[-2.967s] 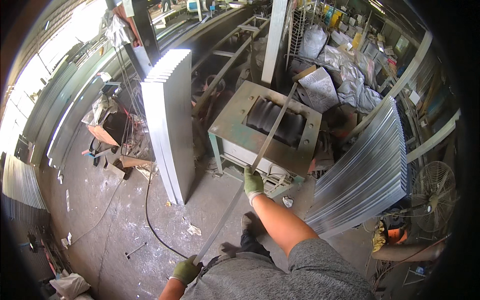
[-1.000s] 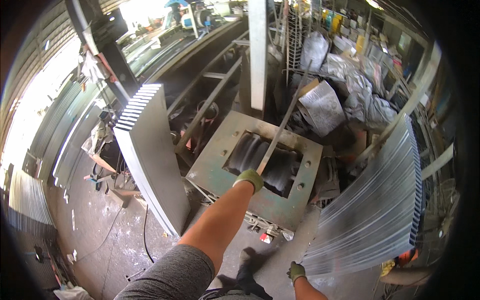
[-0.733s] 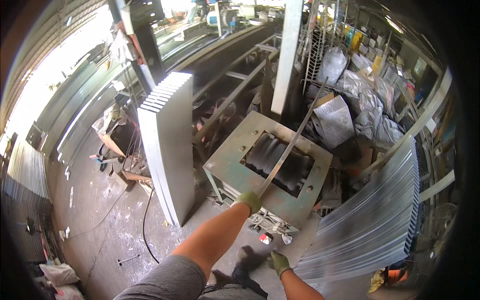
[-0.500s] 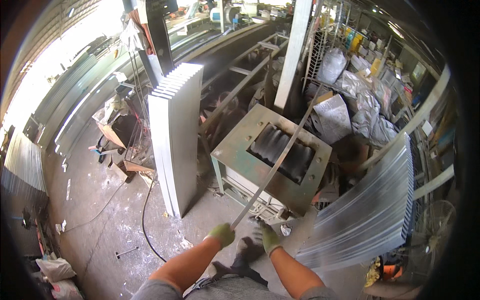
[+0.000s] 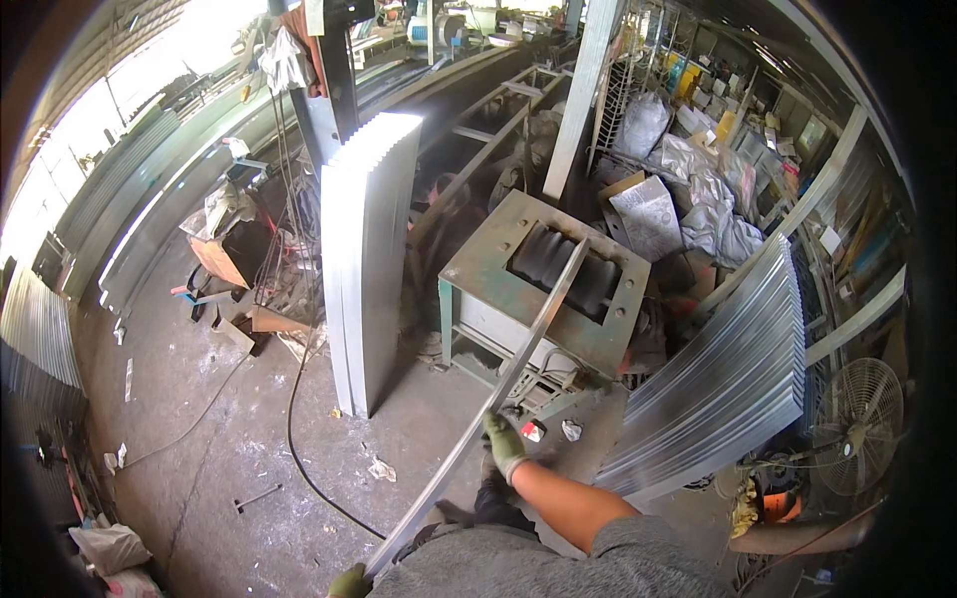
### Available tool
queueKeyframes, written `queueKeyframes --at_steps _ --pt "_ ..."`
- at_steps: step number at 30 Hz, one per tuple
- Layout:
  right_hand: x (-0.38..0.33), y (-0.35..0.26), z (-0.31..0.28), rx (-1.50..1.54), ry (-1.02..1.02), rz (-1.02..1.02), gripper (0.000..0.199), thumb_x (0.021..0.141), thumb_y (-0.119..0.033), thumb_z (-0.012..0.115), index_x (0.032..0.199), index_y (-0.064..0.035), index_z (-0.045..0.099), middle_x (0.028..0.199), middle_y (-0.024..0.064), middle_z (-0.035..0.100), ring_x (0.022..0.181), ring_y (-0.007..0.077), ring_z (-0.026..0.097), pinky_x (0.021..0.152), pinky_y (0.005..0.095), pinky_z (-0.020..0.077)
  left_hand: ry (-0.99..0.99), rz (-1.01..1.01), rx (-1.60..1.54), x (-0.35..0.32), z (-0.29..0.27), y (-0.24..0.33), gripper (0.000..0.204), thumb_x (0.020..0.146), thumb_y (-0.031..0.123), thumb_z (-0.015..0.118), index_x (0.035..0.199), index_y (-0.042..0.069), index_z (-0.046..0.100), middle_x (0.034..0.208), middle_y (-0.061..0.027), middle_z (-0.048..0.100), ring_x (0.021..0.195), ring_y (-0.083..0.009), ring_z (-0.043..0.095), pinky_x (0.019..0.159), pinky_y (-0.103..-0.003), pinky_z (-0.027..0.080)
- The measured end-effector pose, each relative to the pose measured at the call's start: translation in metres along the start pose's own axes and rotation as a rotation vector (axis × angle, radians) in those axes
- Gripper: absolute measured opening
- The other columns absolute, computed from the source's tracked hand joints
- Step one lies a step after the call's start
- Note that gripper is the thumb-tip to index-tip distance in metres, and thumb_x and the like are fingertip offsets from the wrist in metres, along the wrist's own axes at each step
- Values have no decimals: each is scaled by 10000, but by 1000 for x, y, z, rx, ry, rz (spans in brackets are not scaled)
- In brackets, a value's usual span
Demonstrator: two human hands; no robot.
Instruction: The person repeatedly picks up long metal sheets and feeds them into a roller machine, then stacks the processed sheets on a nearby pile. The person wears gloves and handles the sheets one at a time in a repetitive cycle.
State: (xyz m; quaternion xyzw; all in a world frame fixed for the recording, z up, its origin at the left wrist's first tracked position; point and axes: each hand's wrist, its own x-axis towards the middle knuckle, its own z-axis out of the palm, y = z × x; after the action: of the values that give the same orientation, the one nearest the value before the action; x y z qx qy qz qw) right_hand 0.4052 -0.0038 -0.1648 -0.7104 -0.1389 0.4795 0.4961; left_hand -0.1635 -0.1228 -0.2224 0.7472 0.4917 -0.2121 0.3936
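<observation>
A long, narrow metal strip (image 5: 518,362) slants from the lower edge of the view up to a green-grey machine table (image 5: 485,261). Its far end lies over dark ribbed rollers (image 5: 538,256) in the table's rectangular opening. My left hand (image 5: 348,581), in a green glove and partly cut off by the lower edge, is closed on the strip's near end. Farther along the same strip, my gloved right hand (image 5: 505,442) is closed at its right edge; some of its fingers are hidden.
To the left of the machine a tall stack of metal panels (image 5: 371,269) stands upright. Curved corrugated sheets (image 5: 718,384) lean at the right, beside a fan (image 5: 859,429). A black cable (image 5: 291,419) crosses the floor, with scraps (image 5: 381,470) on it.
The strip has been drawn back toward me, its far end now over the rollers. My left hand has moved down and back; my right hand, open before, has closed on the strip.
</observation>
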Motion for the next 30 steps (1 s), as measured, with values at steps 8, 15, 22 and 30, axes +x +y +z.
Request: queueKeyframes --at_steps 8,15,22,30 --pt "-25 32 19 -219 -28 34 688 1060 -637 649 1425 -55 618 1127 65 741 992 179 703 815 351 595 127 -81 -100 -23 27 -46 421 1015 342 706 1358 115 619 1249 -289 749 1128 -494 737 942 -563 585" --pt "104 -79 -6 -471 740 -693 730 1036 -317 666 1592 95 435 1551 336 558 1495 449 508 1262 501 393 405 131 -498 42 -58 104 467 856 215 915 1223 16 706 1048 -134 795 916 -236 753 851 -390 598" --pt "182 -176 -55 -901 861 -722 580 1071 -382 568 1531 -31 524 1606 251 536 1506 484 472 1254 563 391 3 64 -453 103 -190 262 455 887 380 888 1153 30 769 987 -124 797 881 -211 734 819 -390 582" --pt "263 -229 -109 -1088 911 -880 387 1048 -285 580 1323 -34 683 1423 191 675 1387 421 590 1186 548 458 188 17 -434 139 -228 387 671 977 662 683 1198 32 753 1050 -228 803 1032 -406 779 877 -474 596"
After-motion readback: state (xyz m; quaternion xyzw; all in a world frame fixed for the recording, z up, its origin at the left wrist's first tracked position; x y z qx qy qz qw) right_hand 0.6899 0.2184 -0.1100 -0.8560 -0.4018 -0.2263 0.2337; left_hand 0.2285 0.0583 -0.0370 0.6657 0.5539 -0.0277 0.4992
